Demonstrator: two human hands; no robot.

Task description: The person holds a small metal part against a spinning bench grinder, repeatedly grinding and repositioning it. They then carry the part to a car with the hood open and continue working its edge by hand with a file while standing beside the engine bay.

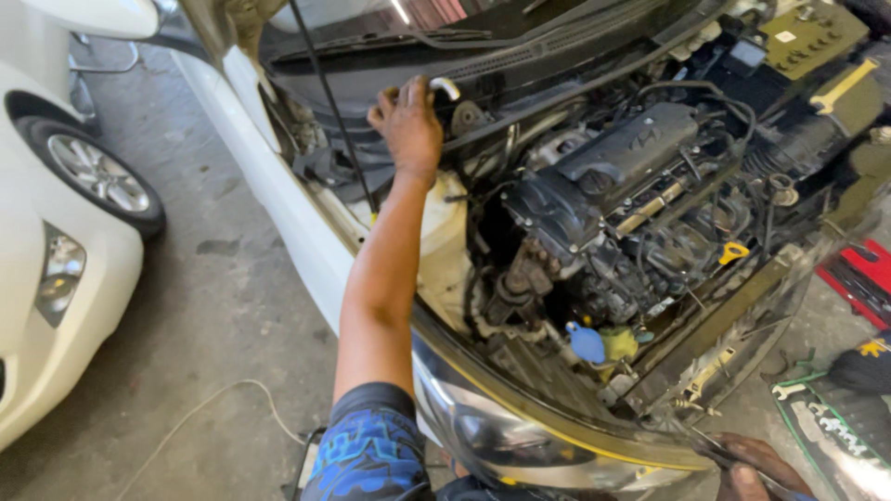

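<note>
My left hand (408,125) reaches far into the open engine bay of a white car, up by the black cowl under the windscreen. Its fingers curl around the end of a small white tube (447,86). My bare forearm crosses the fender and my blue patterned sleeve (369,450) shows at the bottom. My right hand (754,466) rests low at the car's front edge by the bumper, partly cut off by the frame. The black engine cover (617,158) lies to the right of my left hand.
A thin hood prop rod (327,107) stands left of my hand. A yellow dipstick handle (733,250), a blue cap (587,343) and a yellow wrench (840,88) by the battery are in the bay. A second white car (56,260) is parked left; a red tool tray (863,278) lies right.
</note>
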